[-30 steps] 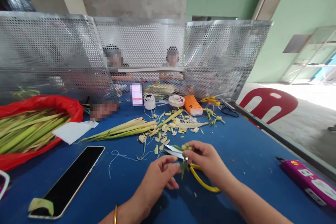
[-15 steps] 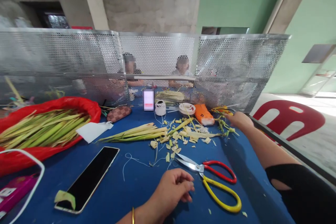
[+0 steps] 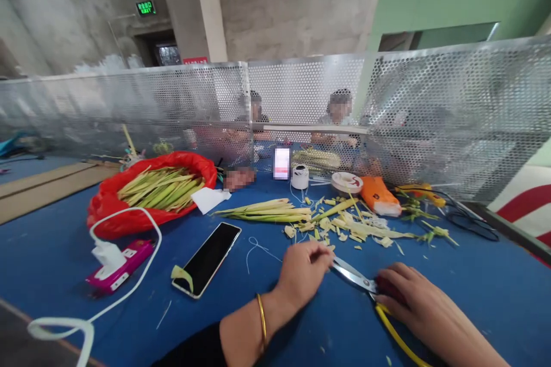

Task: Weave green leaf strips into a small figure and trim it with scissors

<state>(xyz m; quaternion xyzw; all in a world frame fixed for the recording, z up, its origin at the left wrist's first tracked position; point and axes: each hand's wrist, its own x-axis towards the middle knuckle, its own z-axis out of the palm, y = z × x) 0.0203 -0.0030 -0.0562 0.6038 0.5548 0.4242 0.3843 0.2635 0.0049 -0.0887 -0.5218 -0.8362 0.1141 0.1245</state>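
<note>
My right hand (image 3: 408, 295) lies over the scissors' red handle, fingers curled around it. The scissors (image 3: 350, 272) rest on the blue table with the blades pointing left; their yellow handle shows below my hand. My left hand (image 3: 303, 269), with a gold bangle at the wrist, is closed in a pinch beside the blade tips. Whatever its fingertips hold, if anything, is hidden. Just beyond are pale leaf scraps (image 3: 344, 226) and a bundle of long green-and-cream leaves (image 3: 267, 211). A thin thread (image 3: 262, 248) curls on the table left of my left hand.
A black-screened phone (image 3: 209, 258) with a leaf piece on it lies left. Behind it are a red bag (image 3: 103, 215) of leaves and a purple power strip (image 3: 120, 266). An orange packet (image 3: 379, 195) and tape roll (image 3: 346, 182) stand before a perforated metal partition (image 3: 310, 86); people sit beyond.
My right hand has come back from the green sprigs at the far right to the scissors' handle. My left hand has moved forward to the blade tips. The view has swung left.
</note>
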